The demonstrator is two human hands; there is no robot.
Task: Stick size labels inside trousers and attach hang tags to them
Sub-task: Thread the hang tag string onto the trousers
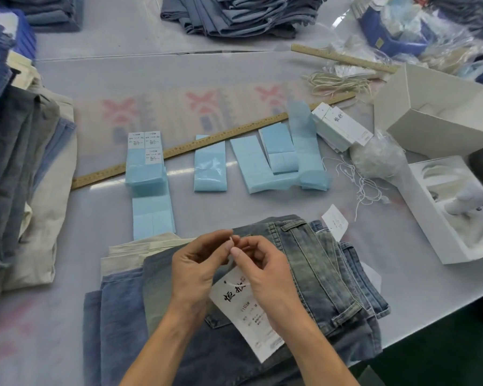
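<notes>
A folded pair of washed blue jeans (313, 263) tops a small stack of trousers at the table's near edge. A white hang tag (243, 310) with black characters lies on them under my hands. My left hand (198, 263) and my right hand (262, 268) meet above the waistband, fingertips pinching the tag's thin string between them. Several blue strips of size labels (209, 162) lie in a row farther back. A pile of white hang tags (340, 126) sits to the right of the strips.
Two wooden rulers (179, 146) cross the table. Loose strings (365, 185) and a plastic bag lie right of centre. White boxes (430, 107) stand at the right. Stacks of trousers (20, 162) fill the left edge and the far side.
</notes>
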